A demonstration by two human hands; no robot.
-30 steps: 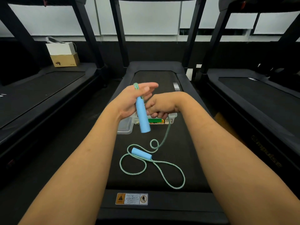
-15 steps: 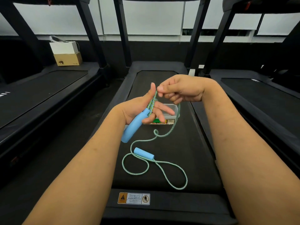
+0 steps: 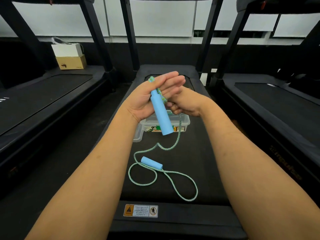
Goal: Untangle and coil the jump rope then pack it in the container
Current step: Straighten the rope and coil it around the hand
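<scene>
My left hand (image 3: 152, 94) is raised over the treadmill belt with its fingers stretched out flat; a light blue handle (image 3: 161, 115) lies against its palm under the thumb, with several turns of the green jump rope (image 3: 173, 181) wound over the hand. My right hand (image 3: 187, 106) sits just behind and below it, fingers closed on the rope. From there the rope hangs down past a clear plastic container (image 3: 183, 121) to the belt, where it lies in loops around the second blue handle (image 3: 152, 162).
The container's clear lid (image 3: 138, 135) leans beside it on the left. The belt belongs to the middle treadmill (image 3: 204, 153), with another treadmill on each side. A white box on a cardboard box (image 3: 71, 62) stands at the far left.
My right hand dropped from above my left hand's fingertips to below and behind it, carrying the rope around. The held handle swung from pointing down-left to pointing down-right. Less rope lies on the belt.
</scene>
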